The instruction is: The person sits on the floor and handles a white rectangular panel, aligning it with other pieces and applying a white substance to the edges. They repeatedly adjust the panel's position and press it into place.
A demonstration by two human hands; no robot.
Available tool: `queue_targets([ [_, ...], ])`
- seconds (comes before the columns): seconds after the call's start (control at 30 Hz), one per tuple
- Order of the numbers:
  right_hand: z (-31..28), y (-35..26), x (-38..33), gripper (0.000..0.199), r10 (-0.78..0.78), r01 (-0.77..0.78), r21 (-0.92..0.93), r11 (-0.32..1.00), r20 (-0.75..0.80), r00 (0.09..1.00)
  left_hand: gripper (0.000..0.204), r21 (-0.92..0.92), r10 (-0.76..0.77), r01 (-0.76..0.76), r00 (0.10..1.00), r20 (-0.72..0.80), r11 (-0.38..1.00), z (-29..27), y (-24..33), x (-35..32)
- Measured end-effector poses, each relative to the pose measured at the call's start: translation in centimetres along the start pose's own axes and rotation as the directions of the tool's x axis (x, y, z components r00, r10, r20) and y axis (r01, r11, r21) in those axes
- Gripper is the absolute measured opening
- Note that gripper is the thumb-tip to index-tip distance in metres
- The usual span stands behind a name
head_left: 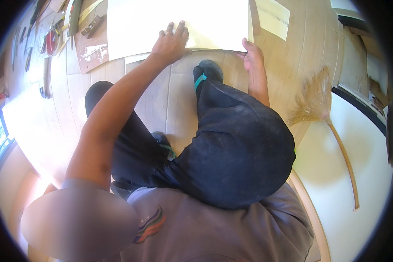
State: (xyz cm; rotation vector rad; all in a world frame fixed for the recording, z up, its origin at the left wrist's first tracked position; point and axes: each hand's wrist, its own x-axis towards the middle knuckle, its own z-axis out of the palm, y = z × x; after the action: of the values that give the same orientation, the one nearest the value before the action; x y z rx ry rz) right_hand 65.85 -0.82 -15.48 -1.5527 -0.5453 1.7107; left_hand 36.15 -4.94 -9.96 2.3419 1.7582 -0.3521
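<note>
Here, white sheet (218, 26) under splayed fingers (179, 29) of left hand (171, 43), corner apparently in right hand's (253, 55) pinch.

I can make out a short line of dark lettering (280, 20) on the cream sheet (270, 29) over to the right, and small letters (145, 222) beside the striped emblem (153, 228) on the shirt (205, 231).
</note>
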Motion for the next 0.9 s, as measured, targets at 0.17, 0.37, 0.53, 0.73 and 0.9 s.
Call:
queue_targets([
  [0.17, -0.8, 0.6, 0.2, 0.037, -0.045, 0.039, 0.102, 0.994, 0.064, 0.997, 0.076, 0.026, 0.017, -0.017, 1.000, 0.016, 1.000, -0.7, -0.1, 0.4],
  [0.37, -2.7, 2.8, 1.4, 0.033, -0.062, 0.054, 0.084, 0.995, 0.103, 0.993, 0.059, -0.142, 0.034, -0.039, 0.999, -0.036, 0.989, -2.8, -0.8, 3.2],
  [0.53, -3.1, 2.6, 1.2, 0.024, -0.077, 0.070, 0.040, 0.997, 0.214, 0.974, 0.061, -0.395, -0.154, 0.061, 0.966, -0.209, 0.917, -7.5, -4.1, 13.4],
  [0.73, -1.8, 2.0, 0.7, 0.032, -0.165, 0.171, -0.021, 0.985, 0.183, 0.969, 0.096, -0.361, -0.014, -0.085, 0.965, -0.262, 0.929, -5.9, -8.0, 27.2],
  [0.9, -1.5, 1.1, -0.6, 0.037, -0.190, 0.195, -0.018, 0.981, 0.158, 0.969, 0.050, -0.334, 0.107, -0.313, 0.852, -0.513, 0.889, -4.4, -9.1, 32.6],
])
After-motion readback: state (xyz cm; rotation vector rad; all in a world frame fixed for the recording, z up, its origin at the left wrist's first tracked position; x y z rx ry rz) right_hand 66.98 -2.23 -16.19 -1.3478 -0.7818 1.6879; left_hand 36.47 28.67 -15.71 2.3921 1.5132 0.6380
